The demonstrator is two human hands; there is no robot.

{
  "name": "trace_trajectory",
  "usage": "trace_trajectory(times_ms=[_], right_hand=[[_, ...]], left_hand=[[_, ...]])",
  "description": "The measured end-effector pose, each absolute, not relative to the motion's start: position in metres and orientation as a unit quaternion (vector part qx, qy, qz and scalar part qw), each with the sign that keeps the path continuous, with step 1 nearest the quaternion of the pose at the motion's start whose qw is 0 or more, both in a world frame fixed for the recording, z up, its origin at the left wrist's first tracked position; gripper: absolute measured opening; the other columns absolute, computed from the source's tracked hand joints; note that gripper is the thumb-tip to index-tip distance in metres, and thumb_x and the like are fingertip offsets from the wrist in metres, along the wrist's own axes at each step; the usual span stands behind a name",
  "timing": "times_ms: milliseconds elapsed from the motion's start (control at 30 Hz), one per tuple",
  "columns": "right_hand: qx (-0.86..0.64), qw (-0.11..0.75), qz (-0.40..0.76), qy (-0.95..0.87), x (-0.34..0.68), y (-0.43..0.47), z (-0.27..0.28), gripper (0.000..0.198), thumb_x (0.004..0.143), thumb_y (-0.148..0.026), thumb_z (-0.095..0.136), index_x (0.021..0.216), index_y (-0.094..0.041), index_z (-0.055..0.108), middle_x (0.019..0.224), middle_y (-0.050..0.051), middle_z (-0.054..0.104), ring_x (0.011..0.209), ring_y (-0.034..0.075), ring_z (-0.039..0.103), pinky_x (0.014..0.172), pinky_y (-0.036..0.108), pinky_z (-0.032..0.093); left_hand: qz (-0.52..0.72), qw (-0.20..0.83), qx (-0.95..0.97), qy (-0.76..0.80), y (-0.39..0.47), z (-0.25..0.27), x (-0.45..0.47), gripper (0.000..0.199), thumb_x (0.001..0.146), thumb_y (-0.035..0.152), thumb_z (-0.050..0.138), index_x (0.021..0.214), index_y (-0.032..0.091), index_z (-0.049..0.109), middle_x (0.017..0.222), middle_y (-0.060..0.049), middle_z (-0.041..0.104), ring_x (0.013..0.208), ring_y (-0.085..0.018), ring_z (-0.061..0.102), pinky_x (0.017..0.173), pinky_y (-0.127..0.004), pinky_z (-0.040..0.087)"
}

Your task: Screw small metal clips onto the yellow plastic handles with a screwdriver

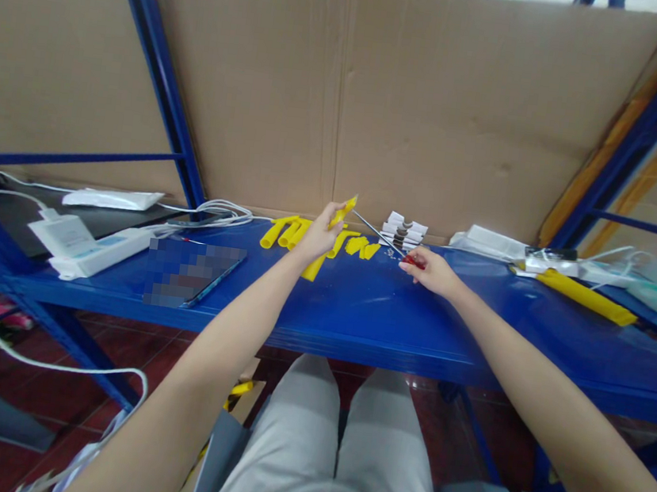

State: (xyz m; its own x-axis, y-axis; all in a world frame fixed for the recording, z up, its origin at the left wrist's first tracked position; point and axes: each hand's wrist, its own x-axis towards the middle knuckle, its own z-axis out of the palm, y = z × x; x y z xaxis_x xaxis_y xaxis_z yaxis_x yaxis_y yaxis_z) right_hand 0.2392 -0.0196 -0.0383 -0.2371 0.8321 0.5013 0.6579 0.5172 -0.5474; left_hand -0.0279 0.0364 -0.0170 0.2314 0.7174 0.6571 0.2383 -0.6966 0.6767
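My left hand (323, 237) is closed on a yellow plastic piece (345, 211), raised above the blue shelf. My right hand (426, 269) grips the red handle of a screwdriver (382, 237). Its long metal shaft slants up and left, with the tip at or close to the yellow piece; contact cannot be made out. Yellow tube-like pieces (290, 235) lie in a row beneath and left of my left hand. Shorter yellow pieces (363, 247) sit between the two hands. Tiny metal bits (390, 254), perhaps screws, are scattered beside the screwdriver's handle.
White pieces with dark curved parts (403, 230) stand by the cardboard wall (440, 116). To the left are a power strip (103, 250), coiled white cable (221, 213) and a blurred-out flat device (196, 274). A long yellow piece (589, 297) and white packets (490, 242) lie right.
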Motion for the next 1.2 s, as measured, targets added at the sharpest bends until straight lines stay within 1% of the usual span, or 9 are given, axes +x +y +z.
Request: trace_trajectory(times_ms=[133, 233, 300, 467, 533, 633, 733, 1000, 1200], right_hand=[[-0.483, 0.398, 0.080, -0.776, 0.2385, -0.0176, -0.0397, 0.035, 0.073, -0.054, 0.057, 0.075, -0.020, 0.051, 0.067, 0.002, 0.057, 0.063, 0.016, 0.053, 0.061, 0.030, 0.042], [-0.486, 0.383, 0.100, -0.779, 0.2380, -0.0161, -0.0401, 0.035, 0.078, -0.054, 0.049, 0.076, -0.020, 0.052, 0.066, 0.002, 0.057, 0.062, 0.016, 0.052, 0.061, 0.030, 0.042], [-0.487, 0.369, 0.110, -0.784, 0.2380, -0.0157, -0.0399, 0.037, 0.081, -0.055, 0.044, 0.075, -0.019, 0.053, 0.063, 0.002, 0.055, 0.061, 0.016, 0.052, 0.059, 0.029, 0.041], [-0.488, 0.358, 0.094, -0.791, 0.2381, -0.0175, -0.0376, 0.040, 0.081, -0.057, 0.044, 0.069, -0.019, 0.053, 0.059, 0.001, 0.054, 0.057, 0.015, 0.050, 0.055, 0.027, 0.040], [-0.489, 0.367, 0.092, -0.786, 0.2377, -0.0190, -0.0367, 0.038, 0.079, -0.056, 0.048, 0.070, -0.020, 0.052, 0.060, 0.001, 0.054, 0.057, 0.015, 0.051, 0.055, 0.027, 0.040], [-0.487, 0.386, 0.103, -0.777, 0.2374, -0.0199, -0.0366, 0.035, 0.074, -0.055, 0.055, 0.072, -0.020, 0.049, 0.064, 0.000, 0.054, 0.055, 0.014, 0.052, 0.055, 0.028, 0.042], [-0.486, 0.394, 0.109, -0.773, 0.2378, -0.0180, -0.0382, 0.036, 0.072, -0.055, 0.057, 0.073, -0.021, 0.046, 0.065, 0.000, 0.054, 0.056, 0.014, 0.051, 0.056, 0.028, 0.042], [-0.484, 0.351, 0.111, -0.794, 0.2395, -0.0145, -0.0391, 0.036, 0.082, -0.054, 0.044, 0.076, -0.019, 0.052, 0.065, 0.001, 0.055, 0.063, 0.016, 0.052, 0.058, 0.028, 0.042], [-0.482, 0.375, 0.106, -0.785, 0.2397, -0.0182, -0.0379, 0.031, 0.078, -0.051, 0.052, 0.079, -0.020, 0.052, 0.069, 0.001, 0.054, 0.057, 0.014, 0.051, 0.056, 0.028, 0.043]], left_hand=[[0.535, 0.193, 0.765, 0.302, 0.0377, -0.0156, -0.0285, 0.038, 0.090, 0.030, 0.045, 0.127, 0.024, 0.043, 0.111, -0.007, 0.058, 0.103, -0.018, 0.058, 0.094, -0.041, 0.045], [0.539, 0.182, 0.767, 0.297, 0.0397, -0.0150, -0.0291, 0.038, 0.090, 0.032, 0.044, 0.127, 0.024, 0.042, 0.116, -0.008, 0.057, 0.114, -0.019, 0.053, 0.100, -0.043, 0.040], [0.542, 0.185, 0.765, 0.296, 0.0405, -0.0155, -0.0290, 0.039, 0.090, 0.033, 0.044, 0.128, 0.025, 0.042, 0.113, -0.007, 0.057, 0.110, -0.019, 0.056, 0.098, -0.042, 0.042], [0.527, 0.220, 0.744, 0.347, 0.0391, -0.0182, -0.0275, 0.039, 0.091, 0.035, 0.042, 0.129, 0.025, 0.041, 0.094, -0.006, 0.058, 0.067, -0.013, 0.062, 0.073, -0.038, 0.054], [0.526, 0.222, 0.743, 0.349, 0.0386, -0.0182, -0.0277, 0.040, 0.091, 0.035, 0.042, 0.130, 0.026, 0.041, 0.094, -0.006, 0.059, 0.063, -0.013, 0.061, 0.069, -0.038, 0.054], [0.529, 0.202, 0.760, 0.319, 0.0385, -0.0167, -0.0291, 0.040, 0.090, 0.035, 0.044, 0.129, 0.025, 0.041, 0.102, -0.007, 0.059, 0.083, -0.017, 0.064, 0.082, -0.040, 0.052], [0.531, 0.181, 0.772, 0.300, 0.0382, -0.0151, -0.0299, 0.040, 0.089, 0.034, 0.046, 0.128, 0.024, 0.043, 0.112, -0.008, 0.058, 0.105, -0.020, 0.058, 0.094, -0.042, 0.045], [0.541, 0.191, 0.761, 0.303, 0.0397, -0.0158, -0.0302, 0.039, 0.090, 0.031, 0.045, 0.128, 0.025, 0.043, 0.112, -0.008, 0.058, 0.105, -0.019, 0.059, 0.095, -0.043, 0.045], [0.527, 0.170, 0.774, 0.307, 0.0401, -0.0140, -0.0321, 0.038, 0.088, 0.025, 0.044, 0.126, 0.022, 0.044, 0.122, -0.009, 0.056, 0.116, -0.020, 0.053, 0.101, -0.043, 0.040]])
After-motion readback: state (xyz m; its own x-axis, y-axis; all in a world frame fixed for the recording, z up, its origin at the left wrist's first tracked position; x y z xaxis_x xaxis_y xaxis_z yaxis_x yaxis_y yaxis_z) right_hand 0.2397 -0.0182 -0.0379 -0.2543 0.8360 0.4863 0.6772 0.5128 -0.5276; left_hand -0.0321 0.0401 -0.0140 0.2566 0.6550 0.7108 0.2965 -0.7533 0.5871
